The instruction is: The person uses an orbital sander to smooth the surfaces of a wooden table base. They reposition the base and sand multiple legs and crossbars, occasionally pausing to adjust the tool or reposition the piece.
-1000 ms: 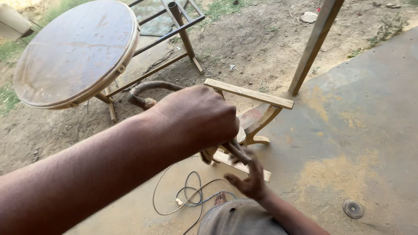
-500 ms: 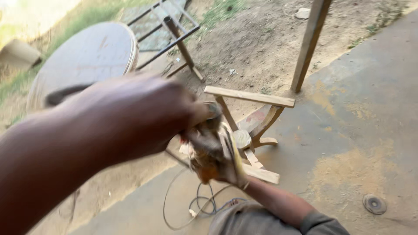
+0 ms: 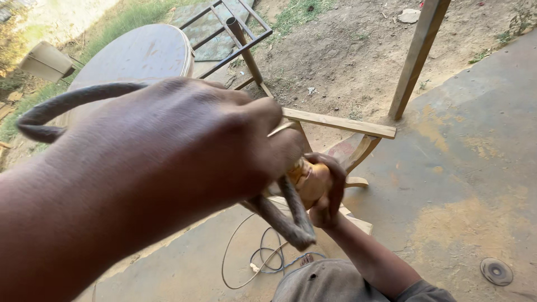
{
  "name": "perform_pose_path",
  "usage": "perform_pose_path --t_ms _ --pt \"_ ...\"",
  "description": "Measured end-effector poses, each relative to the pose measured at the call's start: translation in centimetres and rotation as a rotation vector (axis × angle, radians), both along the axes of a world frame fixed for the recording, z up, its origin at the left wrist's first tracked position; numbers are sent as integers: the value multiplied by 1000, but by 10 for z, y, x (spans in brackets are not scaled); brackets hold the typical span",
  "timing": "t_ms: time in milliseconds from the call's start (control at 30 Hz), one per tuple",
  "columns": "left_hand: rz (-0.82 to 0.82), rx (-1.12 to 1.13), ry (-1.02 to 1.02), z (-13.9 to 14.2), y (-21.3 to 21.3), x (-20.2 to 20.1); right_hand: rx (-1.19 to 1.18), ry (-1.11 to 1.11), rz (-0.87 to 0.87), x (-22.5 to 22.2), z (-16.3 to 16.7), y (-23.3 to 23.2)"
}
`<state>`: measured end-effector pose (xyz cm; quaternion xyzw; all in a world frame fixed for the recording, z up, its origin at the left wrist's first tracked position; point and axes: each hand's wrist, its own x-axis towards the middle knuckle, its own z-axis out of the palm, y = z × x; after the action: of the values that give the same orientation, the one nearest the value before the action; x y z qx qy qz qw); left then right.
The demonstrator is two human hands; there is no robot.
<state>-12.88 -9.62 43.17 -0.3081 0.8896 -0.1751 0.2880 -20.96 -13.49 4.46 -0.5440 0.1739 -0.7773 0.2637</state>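
Note:
My left hand (image 3: 184,151) fills the foreground, close to the camera, its fingers closed around a thick dark grey cord (image 3: 72,100). The cord loops out to the left and comes down below the hand to a bent end (image 3: 291,226). My right hand (image 3: 330,193) is lower and just right of it, wrapped around a rounded orange-yellow object (image 3: 309,179) where the cord meets it. What that object is cannot be told; most of it is hidden by both hands.
A light wooden frame (image 3: 341,123) stands behind the hands on a dusty concrete floor. A round table top (image 3: 140,53) and a metal frame (image 3: 238,31) lie on bare soil, with a wooden post (image 3: 419,56) at right. Thin cable (image 3: 263,257) and a grey disc (image 3: 496,271) lie on the floor.
Both hands have come up closer to the camera. The grey cord has swung out into a loop at the left, and my right hand now grips the orange object beside my left.

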Motion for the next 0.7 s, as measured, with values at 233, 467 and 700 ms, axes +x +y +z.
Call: perform_pose_path --t_ms 233,467,700 --pt "195 34 -101 5 -16 -5 155 300 778 19 -1 -9" --pt "22 -18 58 -15 -3 45 46 258 223 -16 -27 7" --pt "-237 19 275 -19 0 16 -35 264 266 -17 -3 -24"
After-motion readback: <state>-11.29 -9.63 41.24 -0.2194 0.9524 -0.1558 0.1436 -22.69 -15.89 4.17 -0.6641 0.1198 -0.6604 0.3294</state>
